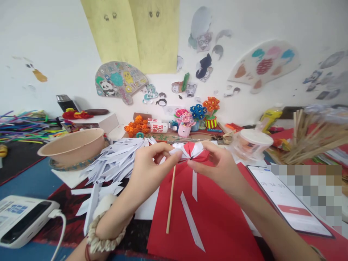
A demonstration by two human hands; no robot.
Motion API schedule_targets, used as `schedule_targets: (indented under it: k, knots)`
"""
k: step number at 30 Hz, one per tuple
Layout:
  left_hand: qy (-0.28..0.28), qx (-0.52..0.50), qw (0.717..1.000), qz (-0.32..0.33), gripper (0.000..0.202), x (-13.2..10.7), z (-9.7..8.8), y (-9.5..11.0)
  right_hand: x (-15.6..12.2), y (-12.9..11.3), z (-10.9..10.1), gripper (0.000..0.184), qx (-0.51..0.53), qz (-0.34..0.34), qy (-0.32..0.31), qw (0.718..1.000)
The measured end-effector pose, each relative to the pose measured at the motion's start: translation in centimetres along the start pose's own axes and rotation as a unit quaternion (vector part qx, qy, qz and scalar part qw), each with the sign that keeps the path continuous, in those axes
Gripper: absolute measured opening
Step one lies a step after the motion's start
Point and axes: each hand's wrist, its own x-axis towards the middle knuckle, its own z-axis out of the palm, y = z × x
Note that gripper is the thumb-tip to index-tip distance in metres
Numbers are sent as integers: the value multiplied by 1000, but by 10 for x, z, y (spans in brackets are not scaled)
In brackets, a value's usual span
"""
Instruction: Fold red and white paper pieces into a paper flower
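Note:
Both my hands hold a small red-and-white paper pinwheel, with a dark dot at its middle. My left hand pinches its left side between thumb and fingers. Closed on the right edge is my right hand, its thumb below the dot. A thin wooden stick runs down from under my left thumb; whether it joins the pinwheel I cannot tell. Below lie red paper sheets, a white paper strip on them and another strip partly hidden behind the pinwheel.
Left are a pile of white paper strips, a beige bowl and a white device with a cable. Right are a phone running a timer, a lidded plastic tub and wooden sticks. Flower pots stand behind.

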Motion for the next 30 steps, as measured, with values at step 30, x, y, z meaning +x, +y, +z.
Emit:
schedule_targets:
  k: [30]
  knots:
    - [-86,-131,987,-33,15,1,-8,1,0,-1,-9,26,126,115,-67,983]
